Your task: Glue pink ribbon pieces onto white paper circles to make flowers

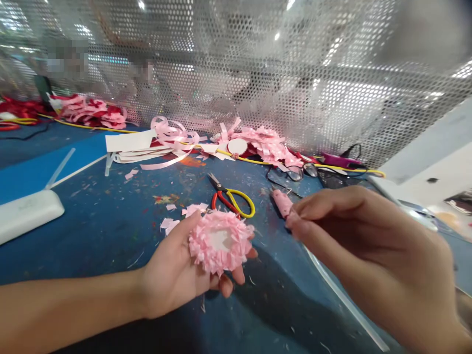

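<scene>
My left hand [177, 265], palm up, holds a round pink ruffled ribbon rosette [236, 246] with a bare white centre. Its thumb rests at the rosette's edge and the fingers are underneath. To the right, my right hand [368, 255] is raised, with thumb and forefinger pinched on a small pink piece [292, 219], apparently ribbon. Just beyond those fingertips is a pink cylinder with a narrow tip [282, 202]; whether they touch it I cannot tell. Scissors with red and yellow handles [230, 196] lie open behind the rosette.
Pink ribbon loops [171, 132], white card strips [131, 142] and a pile of pink ruffles [263, 142] line the back, before a perforated metal screen [236, 64]. A yellow cord [254, 161] runs there. A white device [29, 214] lies left; a translucent stick [346, 300] lies right.
</scene>
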Demonstrator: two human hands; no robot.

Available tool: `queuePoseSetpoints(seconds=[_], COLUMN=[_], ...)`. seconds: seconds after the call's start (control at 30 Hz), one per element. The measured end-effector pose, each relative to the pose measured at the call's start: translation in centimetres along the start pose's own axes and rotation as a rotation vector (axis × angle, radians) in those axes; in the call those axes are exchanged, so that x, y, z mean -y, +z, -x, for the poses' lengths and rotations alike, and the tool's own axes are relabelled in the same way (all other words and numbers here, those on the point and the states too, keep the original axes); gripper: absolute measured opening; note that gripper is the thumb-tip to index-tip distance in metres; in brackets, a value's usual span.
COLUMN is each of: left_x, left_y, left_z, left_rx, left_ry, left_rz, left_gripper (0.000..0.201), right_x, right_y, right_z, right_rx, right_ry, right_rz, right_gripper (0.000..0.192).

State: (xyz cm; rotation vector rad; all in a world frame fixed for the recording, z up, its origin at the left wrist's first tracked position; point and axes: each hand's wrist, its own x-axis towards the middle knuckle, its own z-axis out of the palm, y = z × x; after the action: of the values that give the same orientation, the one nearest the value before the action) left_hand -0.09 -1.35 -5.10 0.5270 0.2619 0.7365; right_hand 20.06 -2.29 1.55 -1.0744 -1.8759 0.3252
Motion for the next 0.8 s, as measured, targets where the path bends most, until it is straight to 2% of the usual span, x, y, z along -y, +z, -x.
queuePoseSetpoints(seconds=[0.03,0.13,0.17,0.2,0.33,0.4,0.5,0.63,0.7,0.8], left_x=[-0.2,-0.7,-0.9,-1.0,-1.3,-1.4,-1.3,-1.2,-1.2,-1.2], left_y=[-0.1,-0.6,-0.7,-0.9,-1.2,-1.3,-1.4,-1.6,-1.7,-1.7], left_z=[-0.1,-0.4,-0.4,-0.4,-0.5,-0.6,-0.6,-0.5,-0.5,-0.5], left_rx=[0.002,0.026,0.044,0.058,0.09,0.1,0.115,0.111,0.11,0.11], left_ry=[0.002,0.008,0.004,-0.007,-0.053,-0.063,-0.093,-0.097,-0.071,-0.019], left_rz=[-0.017,-0.057,-0.071,-0.083,-0.074,-0.038,-0.03,-0.076,-0.086,-0.098], left_gripper=[0.056,0.059,0.061,0.064,0.072,0.068,0.061,0.057,0.054,0.05], right_x=[-0.3,-1.6,-2.3,-3.0,-7.2,-9.6,-12.2,-12.7,-12.3,-11.3], right_y=[-0.3,-1.6,-2.1,-2.7,-5.3,-6.4,-6.9,-5.7,-5.0,-4.7], right_z=[-0.3,-1.1,-1.3,-1.5,-1.4,-1.0,-0.2,0.3,0.3,0.4], right_rx=[0.095,0.547,0.638,0.673,0.596,0.652,0.648,0.665,0.609,0.428], right_ry=[-0.024,-0.12,-0.13,-0.118,-0.031,-0.036,-0.052,-0.102,-0.134,-0.183], right_rz=[0.082,0.298,0.348,0.399,0.648,0.792,0.872,0.839,0.892,1.02], right_gripper=[0.005,0.014,0.017,0.021,0.029,0.034,0.048,0.061,0.053,0.035])
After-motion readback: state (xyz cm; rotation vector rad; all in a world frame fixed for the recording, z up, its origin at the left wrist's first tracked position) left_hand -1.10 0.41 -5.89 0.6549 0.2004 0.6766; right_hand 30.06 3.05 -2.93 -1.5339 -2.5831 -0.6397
